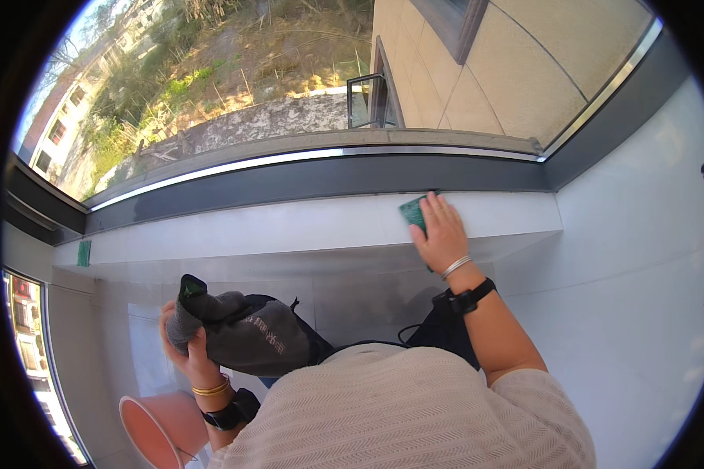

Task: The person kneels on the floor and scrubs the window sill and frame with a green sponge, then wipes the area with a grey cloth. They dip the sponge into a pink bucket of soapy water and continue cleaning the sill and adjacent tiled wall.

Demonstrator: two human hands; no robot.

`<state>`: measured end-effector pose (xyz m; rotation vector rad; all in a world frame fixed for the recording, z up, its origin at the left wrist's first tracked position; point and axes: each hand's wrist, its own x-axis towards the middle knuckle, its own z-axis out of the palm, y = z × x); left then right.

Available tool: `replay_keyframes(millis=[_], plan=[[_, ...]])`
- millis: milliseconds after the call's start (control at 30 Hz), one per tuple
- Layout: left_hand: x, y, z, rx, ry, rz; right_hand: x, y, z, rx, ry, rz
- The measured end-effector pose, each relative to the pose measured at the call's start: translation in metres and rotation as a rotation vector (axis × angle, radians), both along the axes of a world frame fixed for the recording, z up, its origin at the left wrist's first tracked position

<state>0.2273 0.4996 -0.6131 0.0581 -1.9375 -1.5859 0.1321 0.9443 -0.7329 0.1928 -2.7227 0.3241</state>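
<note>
My right hand (pixel 442 228) presses a green scouring pad (pixel 413 212) flat against the white windowsill (pixel 305 224), close to the dark window frame. My left hand (pixel 190 352) grips a bunched grey cloth (pixel 246 334) that bears printed writing; a bit of green shows inside its dark-edged fold at the top. A second green pad (pixel 84 253) lies at the left end of the sill, apart from both hands.
A pink bucket (pixel 179 422) stands on the tiled floor at lower left. The grey window frame (pixel 340 176) runs behind the sill, with glass above it. A white wall (pixel 633 246) rises on the right, and another window is at far left.
</note>
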Motion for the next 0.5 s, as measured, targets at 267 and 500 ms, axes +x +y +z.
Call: replay_keyframes(millis=[267, 500], plan=[[0.003, -0.017, -0.013, 0.004, -0.067, 0.008, -0.013, -0.004, 0.004, 0.038, 0.025, 0.027], [0.004, -0.006, 0.002, -0.033, -0.012, -0.062, -0.051, -0.212, 0.018, -0.045, -0.056, 0.511]])
